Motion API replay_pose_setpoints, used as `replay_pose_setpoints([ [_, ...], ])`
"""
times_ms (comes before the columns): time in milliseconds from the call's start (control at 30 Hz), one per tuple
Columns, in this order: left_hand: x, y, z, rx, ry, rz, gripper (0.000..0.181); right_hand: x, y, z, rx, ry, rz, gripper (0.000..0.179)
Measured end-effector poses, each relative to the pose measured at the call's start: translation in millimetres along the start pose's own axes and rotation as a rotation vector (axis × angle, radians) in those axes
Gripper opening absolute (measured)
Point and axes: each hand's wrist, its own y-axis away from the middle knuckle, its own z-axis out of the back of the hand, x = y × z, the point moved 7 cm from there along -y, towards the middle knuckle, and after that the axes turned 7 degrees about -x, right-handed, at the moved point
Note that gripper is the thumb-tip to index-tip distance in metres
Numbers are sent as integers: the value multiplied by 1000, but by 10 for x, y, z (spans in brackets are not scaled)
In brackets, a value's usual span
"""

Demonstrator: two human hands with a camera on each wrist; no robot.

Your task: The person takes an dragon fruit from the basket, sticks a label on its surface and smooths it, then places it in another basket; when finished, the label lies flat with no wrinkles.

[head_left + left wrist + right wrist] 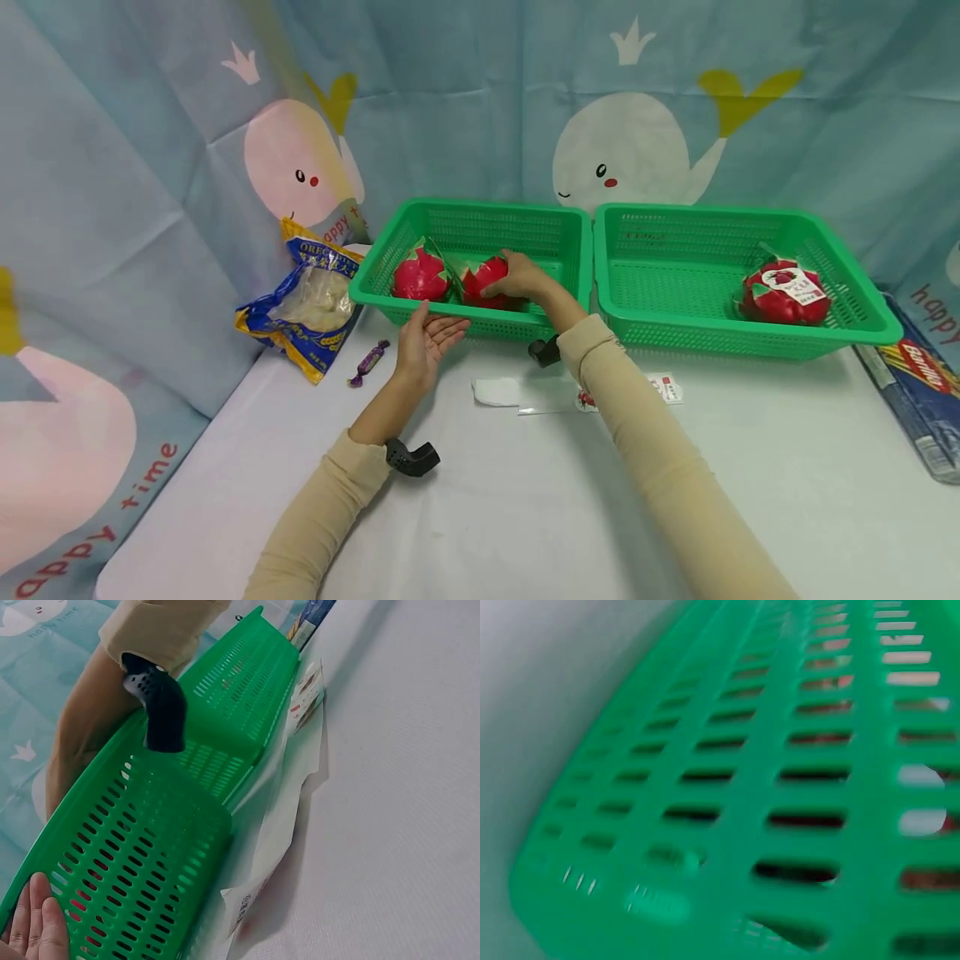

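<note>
Two green baskets stand side by side at the back of the table. The left basket (555,229) holds two red dragon fruits; my right hand (517,277) reaches over its front wall and grips the right-hand fruit (480,282), beside the other fruit (418,277). My left hand (433,332) lies palm up with straight fingers against the outside of that front wall, holding nothing; its fingertips (34,924) show by the basket wall (150,847). The right wrist view shows only the blurred basket wall (765,795). A labelled dragon fruit (783,292) sits in the right basket (675,275).
A blue and yellow food bag (311,304) leans at the left, with a purple candy (369,362) beside it. Clear wrappers (517,392) and a small label (666,387) lie in front of the baskets. A blue pasta box (918,392) lies at the right edge.
</note>
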Motion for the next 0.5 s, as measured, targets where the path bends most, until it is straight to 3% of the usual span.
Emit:
replay_pose_setpoints([
  [133, -2, 3, -9, 6, -10, -14, 28, -78, 13, 70, 31, 38, 6, 94],
  [233, -7, 9, -15, 10, -24, -29, 27, -84, 20, 111, -9, 46, 37, 91],
  [500, -5, 30, -10, 7, -62, -44, 27, -185, 76, 361, -173, -148, -37, 77],
])
